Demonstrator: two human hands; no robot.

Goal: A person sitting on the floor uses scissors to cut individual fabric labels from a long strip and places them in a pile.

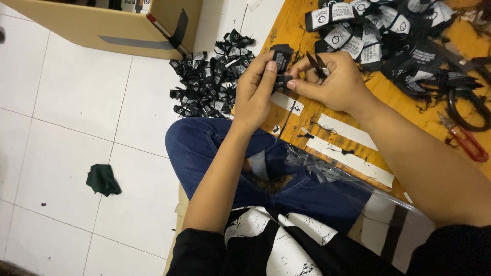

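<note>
My left hand (255,89) pinches a small black fabric label (281,53) over the edge of a low wooden table (388,97). My right hand (335,79) touches the same label with its fingertips and grips small black thread snips (318,65) in its palm. Both hands meet just above my knee in blue jeans (204,148). A heap of black labels with white print (368,36) lies on the table just behind my right hand.
A pile of cut black labels (209,82) lies on the white tiled floor by a cardboard box (117,25). A dark green cloth scrap (103,180) is on the floor at left. Red-handled scissors (465,140) and white tape strips (348,156) are on the table.
</note>
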